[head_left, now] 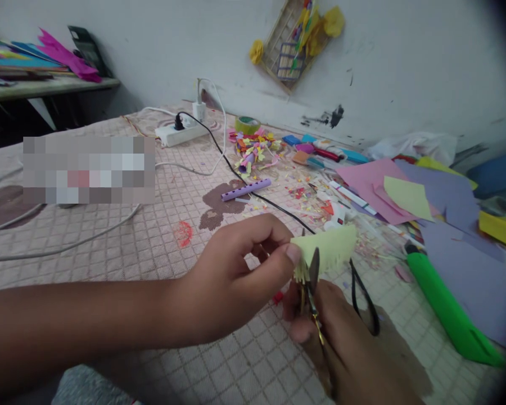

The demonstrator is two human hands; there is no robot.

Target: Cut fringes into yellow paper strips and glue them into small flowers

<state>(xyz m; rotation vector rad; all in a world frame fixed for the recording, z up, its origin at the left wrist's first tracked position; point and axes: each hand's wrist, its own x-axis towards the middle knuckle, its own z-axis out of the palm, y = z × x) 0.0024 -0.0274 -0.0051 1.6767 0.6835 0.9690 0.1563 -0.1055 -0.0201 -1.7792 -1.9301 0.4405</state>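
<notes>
Scissors (315, 265), seemingly ajar in the curled right hand (336, 323), were fringing paper (331, 246) the left hand (231, 275) pinched, the next snip needing steadiness.

Scissors (315, 267) part-hidden, pixelated patch (88, 170), grey fabric (88, 388) cut off

Tabletop (172, 374) under pinkish grid-pattern cloth (164, 225); white power strip (183, 134) toward back; green tape roll (247, 125) by colourful paper pieces (259, 145); purple tube (247, 190) mid-table; loose scraps (299, 194); purple sheets (468, 275) and green tool (449, 309) at right.
</notes>
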